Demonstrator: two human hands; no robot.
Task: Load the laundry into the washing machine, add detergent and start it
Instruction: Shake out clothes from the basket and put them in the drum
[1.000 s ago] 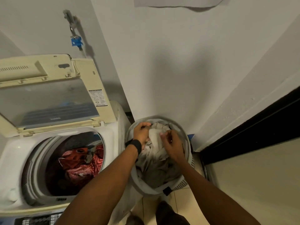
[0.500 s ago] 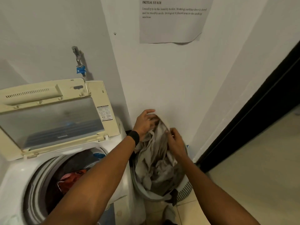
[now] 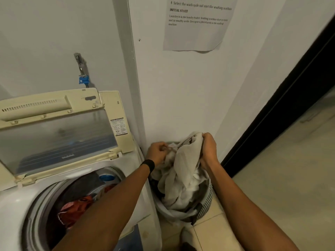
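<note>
Forearms first, both stretching away from us, the left one crossing the corner of the washing machine (image 3: 10, 205) and hiding part of its open drum. Down in that drum a red garment (image 3: 76, 211) lies crumpled against something dark grey (image 3: 81, 185), with a blue piece (image 3: 107, 177) at the far rim. Just beside the machine, on the tiled floor (image 3: 217, 236), sits the laundry basket (image 3: 206, 201), round and grey, striped on its outer wall, tucked into the corner against the white wall.

And here's the load: a pale cloth (image 3: 183, 171), off-white and heavily creased, its top held above the rim, its lower folds lying inside the basket. Left hand (image 3: 157, 153), black band (image 3: 149, 164) at the wrist, fingers curled, pinching the cloth's edge. Right hand (image 3: 208, 151) sits higher, clenched round a bunched top corner.

Behind, the machine's yellowed lid (image 3: 54, 134) stands raised, window cloudy, a label on its right edge. Above it, a wall tap (image 3: 82, 69) with a blue fitting. Farther up, a printed notice (image 3: 195, 29) is stuck to the wall, and a black door frame (image 3: 281, 113) runs along the right.
</note>
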